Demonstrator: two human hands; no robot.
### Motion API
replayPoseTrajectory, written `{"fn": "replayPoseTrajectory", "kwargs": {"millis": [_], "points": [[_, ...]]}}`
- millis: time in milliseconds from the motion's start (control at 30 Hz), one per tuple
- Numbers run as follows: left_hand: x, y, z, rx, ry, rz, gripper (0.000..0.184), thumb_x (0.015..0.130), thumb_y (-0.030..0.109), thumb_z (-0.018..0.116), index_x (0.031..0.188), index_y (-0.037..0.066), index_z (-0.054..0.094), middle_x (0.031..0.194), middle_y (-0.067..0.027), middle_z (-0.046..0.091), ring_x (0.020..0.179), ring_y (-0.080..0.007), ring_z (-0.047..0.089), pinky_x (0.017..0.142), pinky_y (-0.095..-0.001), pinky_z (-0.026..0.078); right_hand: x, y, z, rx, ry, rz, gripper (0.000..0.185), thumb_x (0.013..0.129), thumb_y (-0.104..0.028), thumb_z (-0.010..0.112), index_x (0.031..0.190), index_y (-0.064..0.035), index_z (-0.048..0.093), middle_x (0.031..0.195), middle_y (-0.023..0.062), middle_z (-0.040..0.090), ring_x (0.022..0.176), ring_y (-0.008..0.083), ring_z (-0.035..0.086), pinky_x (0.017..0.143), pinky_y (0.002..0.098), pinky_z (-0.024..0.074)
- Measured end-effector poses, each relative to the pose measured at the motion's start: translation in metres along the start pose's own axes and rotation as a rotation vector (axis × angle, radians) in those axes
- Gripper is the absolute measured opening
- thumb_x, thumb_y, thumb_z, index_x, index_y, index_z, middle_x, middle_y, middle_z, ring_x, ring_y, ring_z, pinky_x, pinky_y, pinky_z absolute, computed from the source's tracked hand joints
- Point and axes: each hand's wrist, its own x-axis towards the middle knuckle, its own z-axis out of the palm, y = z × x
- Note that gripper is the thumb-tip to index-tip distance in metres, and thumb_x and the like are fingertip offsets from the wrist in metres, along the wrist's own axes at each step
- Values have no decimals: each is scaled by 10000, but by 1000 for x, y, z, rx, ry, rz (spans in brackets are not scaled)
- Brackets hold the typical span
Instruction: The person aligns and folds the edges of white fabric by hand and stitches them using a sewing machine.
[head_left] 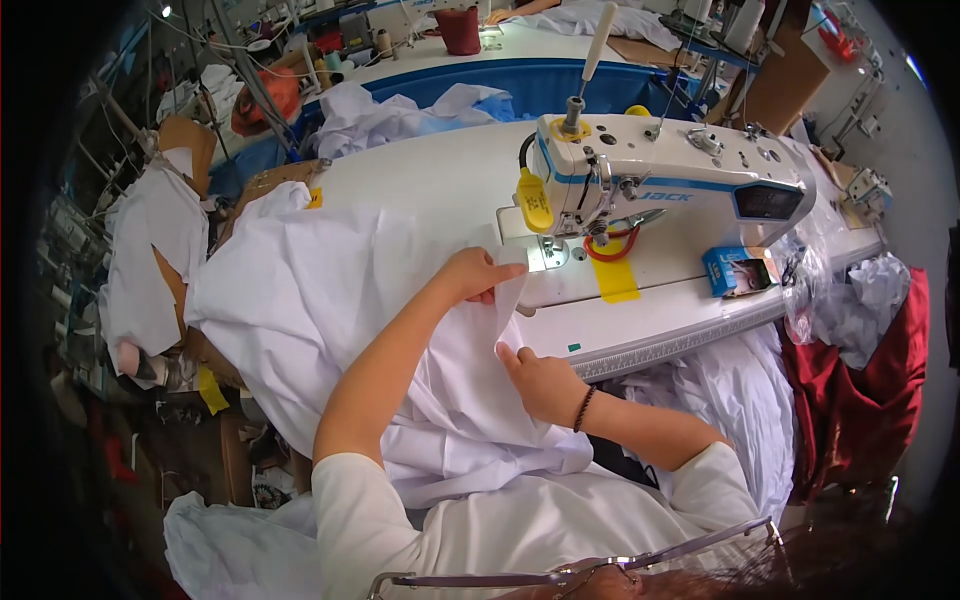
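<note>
Cloth (300, 285), white and rumpled, lies on the table (430, 165) left of the sewing machine (670, 165); left hand (468, 276) pinches its edge, right hand (545, 388) clasps it lower, some fingers hidden.

The premises present as a garment sewing workshop. Evidence: a sewing machine (665, 180) marked JACK on a white table (425, 170), with a graduated scale (680, 341) along its front edge; white fabric (405, 118) heaped at a blue trough (540, 82); thread cones (742, 24); a further worktable (400, 72) behind.
</note>
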Motion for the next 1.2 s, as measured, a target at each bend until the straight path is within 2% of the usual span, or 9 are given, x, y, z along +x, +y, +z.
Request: {"fn": "replayPoseTrajectory", "kwargs": {"millis": [167,233,333,533,600,733,800,1033,1200], "points": [[-11,-34,3,-417,114,3,642,794,540,666,1058,-37,568,871,-115,656,664,-174,651,591,-307,547,-20,7,-2,-197,85,-55,532,842,-115,529,1351,-55,390,856,132,565,606,274,642,518,367,531],[-24,-47,0,-851,-27,-17,481,814,409,673,1040,-6,587,896,-94,649,744,-170,650,651,-316,554,-26,9,-5,-241,86,-37,533,835,-120,537,1350,-73,408,841,123,559,590,256,635,509,352,526],[-28,-60,3,-850,-61,38,372,847,312,632,1057,7,592,894,-73,650,772,-162,641,672,-318,549,-33,8,0,-341,105,-66,525,828,-127,545,1340,-100,436,830,109,551,573,226,619,494,325,511],[-32,-79,10,-843,1,228,267,913,160,521,1121,4,581,971,-62,648,840,-149,634,731,-316,536,-14,15,-14,-122,217,-264,279,824,-150,585,1092,-77,612,849,96,570,684,263,627,594,371,516],[-53,-64,8,-875,-21,274,264,924,146,512,1137,4,577,995,-61,645,861,-146,629,759,-316,530,4,19,-31,250,585,-133,215,809,-183,658,986,-61,634,879,96,590,728,280,619,653,385,506],[-82,-45,9,-974,-105,415,270,947,133,504,1178,4,561,1056,-55,635,900,-143,620,809,-309,517,38,23,-14,435,702,-116,242,782,-151,732,969,-39,626,857,89,620,746,244,618,709,328,503],[-87,-44,7,-984,-74,416,262,939,136,527,1161,4,572,1046,-53,640,892,-138,619,808,-301,510,45,18,-4,746,740,-70,195,792,-140,705,922,-42,598,785,114,592,688,284,593,632,349,488],[-88,-40,0,-692,203,466,131,881,130,650,931,10,655,828,6,627,742,-48,539,665,-213,448,37,8,-24,600,721,-32,139,779,-60,678,869,-35,576,769,110,598,687,273,586,597,337,471],[-98,-29,5,-735,183,469,116,874,118,656,898,5,644,812,20,612,732,-38,518,659,-203,439,40,-1,-40,355,1082,-255,160,745,-22,719,863,-46,614,803,74,620,724,250,589,671,334,472]]}}
